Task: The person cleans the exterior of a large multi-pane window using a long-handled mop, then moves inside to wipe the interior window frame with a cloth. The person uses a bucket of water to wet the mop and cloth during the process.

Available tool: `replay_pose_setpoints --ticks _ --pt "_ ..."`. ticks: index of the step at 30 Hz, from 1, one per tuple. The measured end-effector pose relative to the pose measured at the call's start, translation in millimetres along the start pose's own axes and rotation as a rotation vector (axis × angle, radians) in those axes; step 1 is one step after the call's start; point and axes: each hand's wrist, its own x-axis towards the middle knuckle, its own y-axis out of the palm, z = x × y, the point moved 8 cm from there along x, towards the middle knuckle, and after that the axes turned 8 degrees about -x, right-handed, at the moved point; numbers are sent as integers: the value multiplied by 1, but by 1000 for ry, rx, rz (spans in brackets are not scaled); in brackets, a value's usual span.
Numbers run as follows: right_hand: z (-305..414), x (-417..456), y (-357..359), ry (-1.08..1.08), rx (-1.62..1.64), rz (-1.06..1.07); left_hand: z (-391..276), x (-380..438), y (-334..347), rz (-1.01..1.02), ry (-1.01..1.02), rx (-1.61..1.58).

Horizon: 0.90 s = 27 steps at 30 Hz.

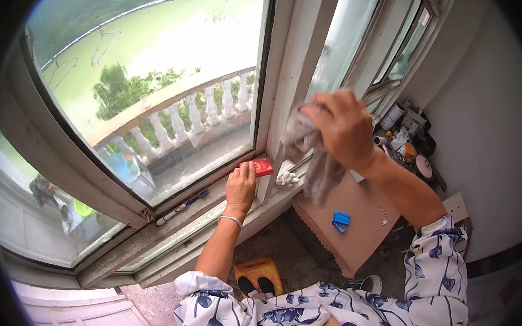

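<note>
My right hand [346, 128] is raised before the window post and shut on a crumpled grey-brown cloth [302, 138], which hangs down and is blurred. Lower and to the left, my left hand [240, 189] is at the wooden window rail [214, 197]. Its fingers cover the left end of a small red box [262, 167]; whether they grip the box or the rail is hidden. A toothbrush [181, 208] lies along the rail, left of that hand. Large window panes [164, 124] in pale frames stand in front of me.
My feet, in dark shoes, are on a yellow plastic stool [257, 270]. Right of it stands a table with a tan cover [359, 233], bearing a blue object [341, 221]. White lumps [286, 179] sit on the sill. Bottles and clutter [405, 138] crowd the far right corner.
</note>
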Motion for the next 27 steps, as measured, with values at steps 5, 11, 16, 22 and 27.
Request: replay_pose_setpoints --ticks 5,11,16,22,27 --pt "-5 82 -18 185 -397 -468 10 -33 -55 -80 9 -44" --pt "90 -23 135 139 -399 34 35 -86 -117 -139 -160 -149" --pt "142 -134 212 192 -57 644 49 -111 -147 -187 -275 -110" --pt "107 -163 171 616 855 797 54 -165 -186 -271 -489 -234" --pt "40 -111 125 986 929 66 56 -224 -199 -264 -662 -241"
